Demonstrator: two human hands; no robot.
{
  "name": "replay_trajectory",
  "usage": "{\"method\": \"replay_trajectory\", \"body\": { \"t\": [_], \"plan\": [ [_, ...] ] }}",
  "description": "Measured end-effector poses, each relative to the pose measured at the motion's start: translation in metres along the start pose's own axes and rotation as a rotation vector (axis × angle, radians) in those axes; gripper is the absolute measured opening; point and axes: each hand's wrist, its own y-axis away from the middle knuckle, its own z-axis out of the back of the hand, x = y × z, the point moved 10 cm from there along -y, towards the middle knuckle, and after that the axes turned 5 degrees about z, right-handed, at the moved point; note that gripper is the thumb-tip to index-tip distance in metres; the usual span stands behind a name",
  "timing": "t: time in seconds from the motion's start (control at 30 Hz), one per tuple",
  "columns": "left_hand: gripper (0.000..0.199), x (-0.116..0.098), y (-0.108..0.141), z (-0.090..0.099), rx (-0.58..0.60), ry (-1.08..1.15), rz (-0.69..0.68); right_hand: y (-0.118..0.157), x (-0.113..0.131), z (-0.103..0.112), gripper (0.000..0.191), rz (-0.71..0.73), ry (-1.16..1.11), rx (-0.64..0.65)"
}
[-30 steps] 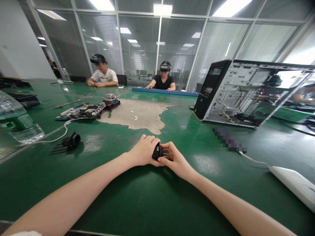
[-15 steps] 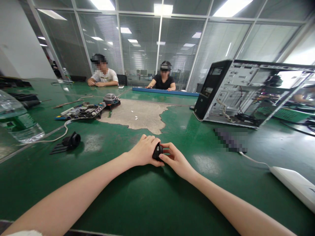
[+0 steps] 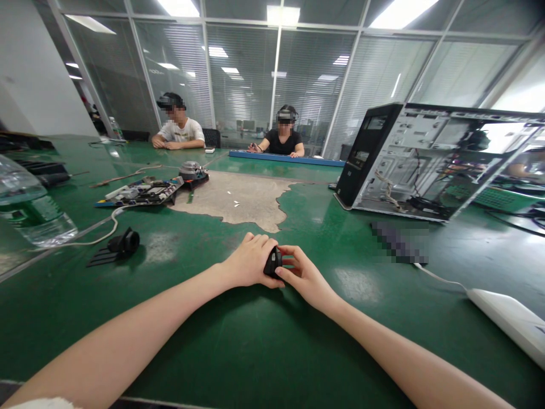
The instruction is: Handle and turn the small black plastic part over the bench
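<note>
My left hand [image 3: 252,259] is wrapped round a small black rounded device [image 3: 271,262] with a pale mark on its side. From the right, the thumb and fingertips of my right hand [image 3: 304,274] pinch the same device. Both hands are over the green tabletop [image 3: 255,346], near the middle of the view. My left palm and fingers hide much of the device, so its exact kind cannot be made out.
A black part with prongs [image 3: 123,244] and a water bottle [image 3: 34,207] are at left. Behind them lies a circuit board [image 3: 142,192]. An open computer case [image 3: 370,156] stands at right, near a white power strip [image 3: 506,318]. Two people sit across the table.
My hands and the black device look the same as before. Across the table, the person in black has raised one hand slightly.
</note>
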Motion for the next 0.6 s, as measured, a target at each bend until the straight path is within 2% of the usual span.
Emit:
{"method": "replay_trajectory", "body": {
  "t": [0.27,0.4,0.6],
  "plan": [
    [0.064,-0.0004,0.0002,-0.0003,0.011,0.004,0.002,0.0025,0.0082,-0.0042,0.025,0.059,-0.031,0.023],
    [0.067,-0.0003,0.0002,0.0004,0.005,0.013,0.007,0.0019,0.0068,-0.0017,0.019,0.032,-0.026,-0.002],
    [0.067,-0.0005,0.0004,0.0009,0.004,0.009,-0.003,0.0005,0.0007,-0.0016,0.03,-0.009,-0.009,0.018]
  ]
}}
